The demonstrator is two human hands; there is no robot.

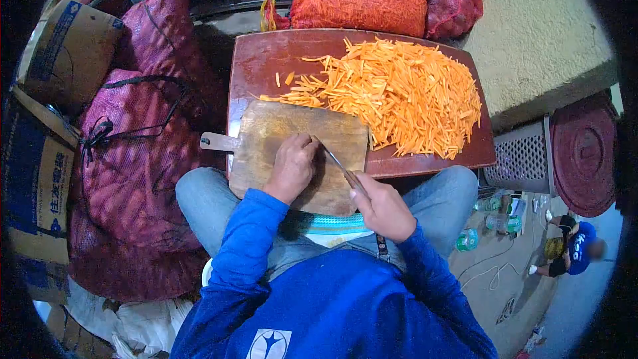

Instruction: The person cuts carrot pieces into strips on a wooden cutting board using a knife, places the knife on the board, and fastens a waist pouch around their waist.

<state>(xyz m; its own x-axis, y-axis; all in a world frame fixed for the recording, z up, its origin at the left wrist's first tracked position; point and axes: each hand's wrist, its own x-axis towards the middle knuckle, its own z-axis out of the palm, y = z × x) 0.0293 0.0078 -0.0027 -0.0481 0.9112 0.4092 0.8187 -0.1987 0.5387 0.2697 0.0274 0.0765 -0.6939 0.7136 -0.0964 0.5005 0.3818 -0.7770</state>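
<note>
My right hand (385, 207) grips the brown handle of a knife (354, 181), its blade pointing up and left across a worn wooden cutting board (266, 119). On the board, my left hand (294, 165) is closed, fingers curled down beside the blade tip. Whatever lies under those fingers is hidden. The board rests over the near edge of a reddish-brown table (266, 60) and my lap. Just beyond it, a large heap of thin orange vegetable sticks (412, 96), apparently carrot, covers the table's right side. A pale handle with a hole (219, 141) juts out at the board's left edge.
Large red mesh sacks (133, 159) and cardboard boxes (56, 173) crowd the left. Behind the table lies an orange-filled mesh bag (359, 5). To the right are a concrete ledge (545, 40), a grey basket (522, 159), a maroon lid (585, 153), plastic bottles (467, 239) and another person (579, 246).
</note>
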